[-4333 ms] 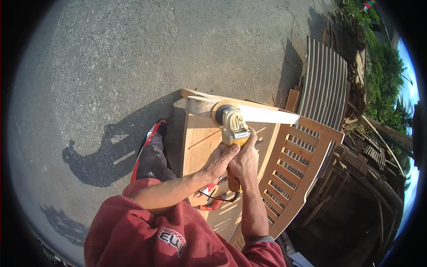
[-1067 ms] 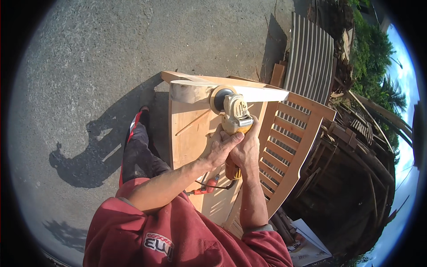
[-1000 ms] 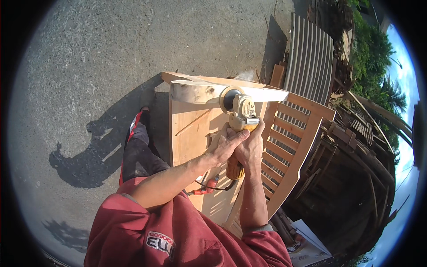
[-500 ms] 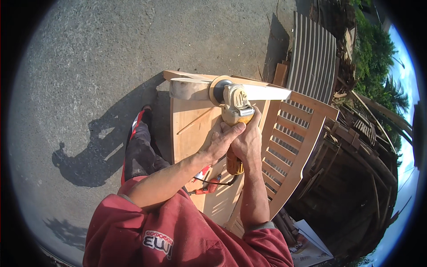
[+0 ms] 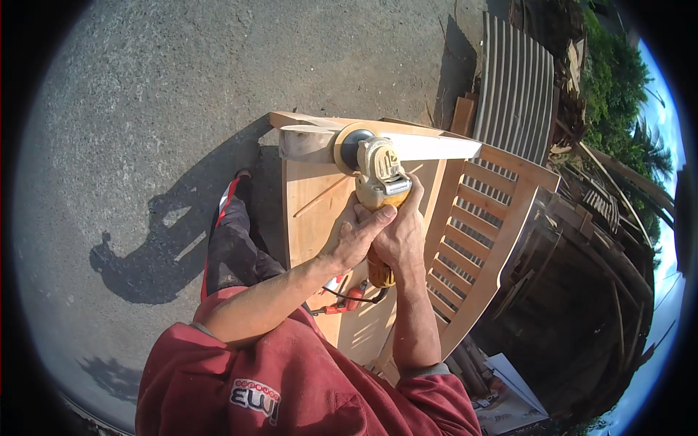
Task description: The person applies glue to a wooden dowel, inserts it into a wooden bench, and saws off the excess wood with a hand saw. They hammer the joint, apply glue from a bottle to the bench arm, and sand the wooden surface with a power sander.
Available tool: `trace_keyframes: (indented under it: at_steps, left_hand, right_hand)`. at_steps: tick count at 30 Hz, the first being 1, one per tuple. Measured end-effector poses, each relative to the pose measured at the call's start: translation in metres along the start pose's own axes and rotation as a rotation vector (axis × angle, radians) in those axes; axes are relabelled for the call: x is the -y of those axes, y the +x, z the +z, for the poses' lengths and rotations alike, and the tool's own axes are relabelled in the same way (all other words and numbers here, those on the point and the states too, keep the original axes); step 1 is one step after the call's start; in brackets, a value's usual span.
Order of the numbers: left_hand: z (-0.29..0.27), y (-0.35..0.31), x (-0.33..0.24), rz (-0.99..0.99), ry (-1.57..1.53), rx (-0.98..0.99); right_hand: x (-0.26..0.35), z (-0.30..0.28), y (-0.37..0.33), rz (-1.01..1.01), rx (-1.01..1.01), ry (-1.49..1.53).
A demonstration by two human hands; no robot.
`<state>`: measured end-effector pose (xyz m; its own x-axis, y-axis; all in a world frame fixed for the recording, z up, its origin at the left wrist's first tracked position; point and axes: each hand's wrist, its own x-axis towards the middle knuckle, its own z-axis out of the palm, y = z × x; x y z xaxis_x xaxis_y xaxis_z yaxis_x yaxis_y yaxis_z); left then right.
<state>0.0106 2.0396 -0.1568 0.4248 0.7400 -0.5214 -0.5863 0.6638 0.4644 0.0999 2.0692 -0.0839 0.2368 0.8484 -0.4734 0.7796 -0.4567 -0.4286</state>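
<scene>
Both of my hands grip a yellow angle grinder (image 5: 383, 185) fitted with a round sanding disc (image 5: 349, 147). My left hand (image 5: 358, 238) wraps the body from the left, fingers partly hidden. From the right, my right hand (image 5: 404, 236) closes around the same body. The disc stands on edge against the side of a pale wooden rail (image 5: 309, 143) with a rounded left end; whether it presses on the wood I cannot tell exactly. This rail belongs to a wooden bench-like piece with a slatted section (image 5: 465, 232) at right.
A red power tool (image 5: 347, 301) and a black cable lie on the wooden panel (image 5: 309, 211) below my hands. Corrugated sheeting (image 5: 513, 87) and stacked scrap timber (image 5: 582, 261) stand to the right. Grey paved ground (image 5: 182, 80) stretches left, with a shadow across it.
The grinder and both hands have shifted slightly left along the rail, toward its rounded end. The grip is the same, and the whole view has moved a little.
</scene>
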Motion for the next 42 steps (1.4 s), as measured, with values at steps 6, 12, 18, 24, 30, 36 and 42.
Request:
trace_keyframes:
  at_steps: [6, 12, 18, 24, 30, 36, 42]
  left_hand:
    - [0.015, 0.013, 0.019, -0.119, -0.056, 0.045]
    - [-0.003, -0.027, 0.003, -0.015, -0.159, -0.028]
    - [0.000, 0.001, 0.021, -0.030, -0.080, 0.078]
    - [0.016, 0.013, 0.027, -0.135, 0.055, 0.061]
    - [-0.012, -0.018, -0.003, -0.063, -0.180, 0.043]
    - [0.018, 0.015, 0.012, -0.106, -0.046, 0.006]
    - [0.023, 0.017, 0.008, -0.180, -0.078, 0.081]
  right_hand:
    - [-0.008, -0.014, 0.004, 0.255, -0.036, -0.003]
    - [0.004, 0.008, -0.022, 0.010, 0.034, -0.022]
    - [-0.017, 0.001, -0.009, 0.015, -0.036, -0.036]
    - [-0.030, -0.008, -0.009, 0.048, -0.105, 0.055]
    - [0.014, 0.001, -0.010, 0.010, 0.097, 0.023]
    - [-0.027, -0.010, 0.007, 0.015, -0.094, 0.053]
    - [-0.031, -0.022, 0.006, 0.054, -0.086, 0.104]
